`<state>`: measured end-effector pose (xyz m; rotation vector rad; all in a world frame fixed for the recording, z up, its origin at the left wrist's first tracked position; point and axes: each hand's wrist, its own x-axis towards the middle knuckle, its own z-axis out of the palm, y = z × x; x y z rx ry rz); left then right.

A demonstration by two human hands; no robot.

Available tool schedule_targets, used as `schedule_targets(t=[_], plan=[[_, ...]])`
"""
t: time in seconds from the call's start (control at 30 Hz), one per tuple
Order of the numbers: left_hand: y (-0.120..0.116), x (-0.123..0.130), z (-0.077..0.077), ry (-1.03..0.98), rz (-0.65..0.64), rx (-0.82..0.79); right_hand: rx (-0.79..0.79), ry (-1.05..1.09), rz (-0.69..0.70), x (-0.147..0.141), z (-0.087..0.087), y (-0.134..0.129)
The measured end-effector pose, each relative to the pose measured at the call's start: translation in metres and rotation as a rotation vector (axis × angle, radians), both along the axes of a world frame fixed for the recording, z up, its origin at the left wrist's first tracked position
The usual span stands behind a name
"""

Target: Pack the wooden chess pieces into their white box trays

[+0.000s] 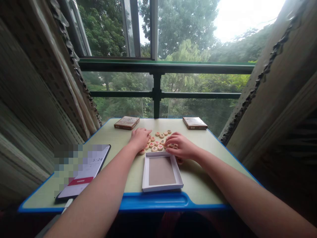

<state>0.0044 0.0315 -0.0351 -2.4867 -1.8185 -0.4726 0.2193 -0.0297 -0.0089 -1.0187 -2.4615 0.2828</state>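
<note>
Round wooden Chinese chess pieces (157, 142) with red and dark characters lie spread in the middle of the table. My left hand (140, 138) rests at the left edge of the pieces, fingers stretched out to the right and partly covering some. On the right side, my right hand (182, 146) lies over several more pieces, its fingers apart and slightly bent. Neither hand visibly grips a piece; what lies under the palms is hidden. Just in front of the pieces sits a shallow white box tray (146, 172) with a brown-grey bottom, nothing in it.
The pale table (203, 178) has a blue rim. A tablet (84, 172) with a white cable (67, 204) lies at left. Two flat boxes stand at the back, a left one (127, 122) and a right one (194, 123). Curtains and a railed window (173, 67) surround the table.
</note>
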Motion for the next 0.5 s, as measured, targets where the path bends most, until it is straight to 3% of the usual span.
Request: schedule_targets(t=[0.13,0.27,0.4,0.5], plan=[[0.0,0.0,0.0,0.0,0.036,-0.018,0.009,0.013,0.047,-0.001,0.0,0.0],[0.001,0.001,0.002,-0.13,0.038,-0.015,0.008,0.021,0.085,-0.002,0.0,-0.001],[-0.001,-0.003,0.012,-0.571,-0.042,-0.084,0.009,0.029,0.088,-0.003,-0.002,-0.001],[-0.009,-0.008,0.025,-0.993,-0.181,-0.297,0.093,0.104,0.012,-0.006,-0.005,-0.001]])
